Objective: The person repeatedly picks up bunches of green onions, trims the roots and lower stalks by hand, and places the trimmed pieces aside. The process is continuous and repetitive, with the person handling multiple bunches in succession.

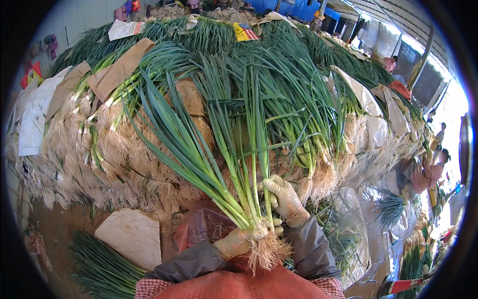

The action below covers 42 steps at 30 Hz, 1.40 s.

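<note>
My left hand [237, 242], in a soiled pale glove, is closed around the root end of a bunch of green onions [242, 198] in front of my red apron. The long leaves fan up and away from me, and the pale, stringy roots [267, 252] hang below the grip. My right hand [285, 200], gloved too, pinches one stalk at the bunch's right side, above the roots. Both forearms have dark sleeves. Beyond the hands rises a large heap of green onions [291, 86], leaves on top and roots facing me.
Pale sheets [39, 112] and brown cloth pieces [121, 69] lie on the heap. A pile of trimmed green onions [101, 267] is on the floor at lower left, beside a whitish slab [130, 237]. Leaf scraps [338, 239] lie at right. A person [429, 173] is farther right.
</note>
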Tool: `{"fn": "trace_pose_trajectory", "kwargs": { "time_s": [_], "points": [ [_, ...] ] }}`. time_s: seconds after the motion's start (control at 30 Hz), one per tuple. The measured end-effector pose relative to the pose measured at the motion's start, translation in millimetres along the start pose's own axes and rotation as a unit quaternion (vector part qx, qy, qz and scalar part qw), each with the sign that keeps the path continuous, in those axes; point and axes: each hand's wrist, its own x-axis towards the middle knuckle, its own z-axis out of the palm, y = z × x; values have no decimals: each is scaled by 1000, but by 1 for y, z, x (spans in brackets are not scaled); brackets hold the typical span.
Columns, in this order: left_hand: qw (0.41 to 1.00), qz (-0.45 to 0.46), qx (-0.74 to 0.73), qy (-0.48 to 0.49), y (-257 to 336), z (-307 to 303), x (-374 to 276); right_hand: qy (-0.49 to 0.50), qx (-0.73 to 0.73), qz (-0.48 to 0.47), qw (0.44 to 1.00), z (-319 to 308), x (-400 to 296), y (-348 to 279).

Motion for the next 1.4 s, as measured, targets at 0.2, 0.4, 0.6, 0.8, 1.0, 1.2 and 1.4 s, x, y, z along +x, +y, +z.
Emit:
{"fn": "trace_pose_trajectory", "kwargs": {
  "time_s": [0.2, 0.4, 0.6, 0.8, 1.0, 1.2, 1.4],
  "points": [
    [998, -8, -9, 64, 2, -32, -19, 72, -97, 75, 990, -13, -44, 21],
    [998, 9, -47, -38, 10, -34, -11, 21, -445, 255, 858, -105, -180, 40],
    [998, 63, 0, 18, 20, 1, -14, 265, -729, -265, 573, -64, -43, -68],
    [993, 56, 83, 67, 24, 8, -11, 206, -628, -157, 733, -73, 42, -76],
    [998, 50, 7, 22, 1, -5, 26, 145, -293, -112, 939, -2, -31, -23],
    [993, -29, -111, 43, -10, -17, 23, 103, -90, -59, 989, -16, -81, -6],
    [992, -19, -87, -88, -3, -16, 22, 62, -41, -51, 996, -15, -105, -15]
  ]
}}
